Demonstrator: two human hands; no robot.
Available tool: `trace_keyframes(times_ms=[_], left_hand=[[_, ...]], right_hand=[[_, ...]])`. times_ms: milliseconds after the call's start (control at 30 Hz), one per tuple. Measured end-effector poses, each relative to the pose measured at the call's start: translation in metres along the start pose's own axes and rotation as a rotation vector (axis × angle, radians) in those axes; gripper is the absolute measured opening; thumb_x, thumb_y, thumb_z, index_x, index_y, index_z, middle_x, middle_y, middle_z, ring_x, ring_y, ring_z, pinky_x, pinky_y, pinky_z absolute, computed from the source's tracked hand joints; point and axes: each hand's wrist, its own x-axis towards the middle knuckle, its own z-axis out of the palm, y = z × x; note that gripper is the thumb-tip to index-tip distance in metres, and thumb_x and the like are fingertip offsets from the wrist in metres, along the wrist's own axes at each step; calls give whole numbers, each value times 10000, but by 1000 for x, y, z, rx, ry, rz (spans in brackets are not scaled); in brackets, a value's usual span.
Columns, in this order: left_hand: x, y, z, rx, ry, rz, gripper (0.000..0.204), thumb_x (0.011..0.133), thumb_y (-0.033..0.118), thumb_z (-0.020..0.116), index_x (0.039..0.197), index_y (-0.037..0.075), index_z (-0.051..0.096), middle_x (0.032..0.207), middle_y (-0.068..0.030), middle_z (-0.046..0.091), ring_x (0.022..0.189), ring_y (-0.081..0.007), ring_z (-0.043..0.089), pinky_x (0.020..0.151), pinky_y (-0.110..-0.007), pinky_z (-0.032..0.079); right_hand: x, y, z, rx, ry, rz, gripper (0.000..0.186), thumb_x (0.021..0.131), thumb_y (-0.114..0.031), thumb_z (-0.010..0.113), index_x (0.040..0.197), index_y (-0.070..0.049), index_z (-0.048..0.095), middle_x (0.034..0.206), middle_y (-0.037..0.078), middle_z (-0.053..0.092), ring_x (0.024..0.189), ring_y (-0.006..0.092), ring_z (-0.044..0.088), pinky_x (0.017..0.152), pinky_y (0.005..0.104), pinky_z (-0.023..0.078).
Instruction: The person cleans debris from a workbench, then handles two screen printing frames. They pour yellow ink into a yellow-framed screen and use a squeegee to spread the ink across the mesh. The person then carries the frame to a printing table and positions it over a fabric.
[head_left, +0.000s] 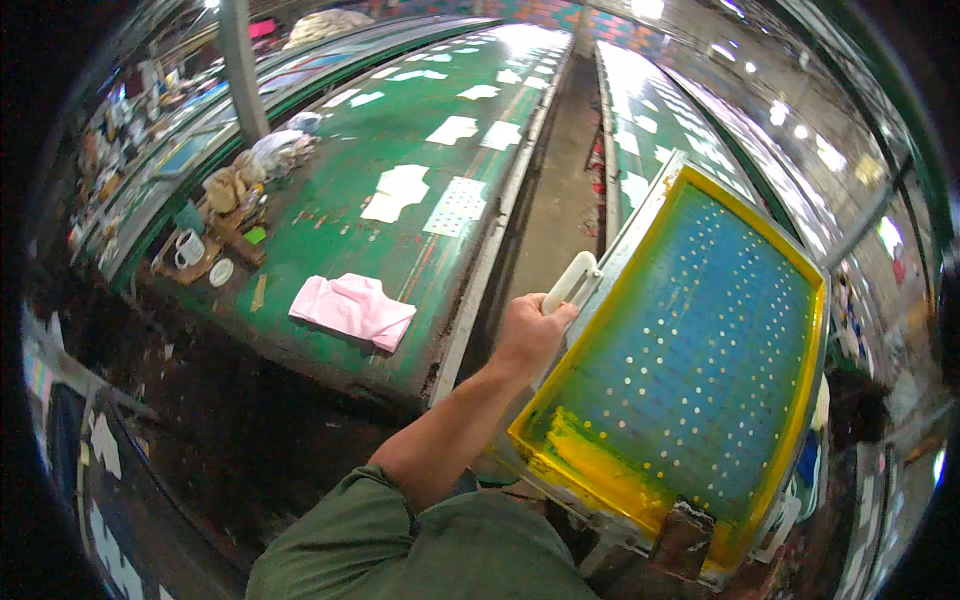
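My left hand is closed around the pale handle on the left side of a screen-printing frame. The frame is tilted up at my right. Its blue-green mesh carries many small light dots, and yellow ink coats its inner edges, thickest at the near end. A brown, worn block rests at the frame's near edge; its kind is unclear. Another pale handle shows on the frame's right side. My right hand does not show.
A long green printing table holds a folded pink cloth piece, a dotted white piece and several white pieces. At its left edge stand a white mug and clutter. A metal post rises beyond. An aisle separates the tables.
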Motion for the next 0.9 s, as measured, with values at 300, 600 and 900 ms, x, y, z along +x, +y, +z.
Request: trace_keyframes(times_ms=[300,600,900], left_hand=[[78,-16,-105,87,419,105,161,1004,149,740,970,-6,766,783,7,679,691,-76,586,615,-309,484],[56,7,-165,212,747,147,134,966,135,750,992,4,757,701,-60,651,630,-137,599,592,-368,480],[4,27,-213,106,1073,126,118,967,92,747,1031,-5,769,813,27,654,723,-62,577,648,-273,459]], right_hand=[[105,16,220,1169,-503,73,736,1074,-461,413,1624,23,346,1581,326,438,1461,430,453,1255,520,303],[172,13,388,811,-366,-164,723,1024,-644,520,1504,-109,600,1417,206,676,1303,298,651,1135,459,470],[247,-95,512,1545,-1116,135,759,1055,-466,502,1639,2,373,1610,283,454,1490,424,444,1260,567,316]])
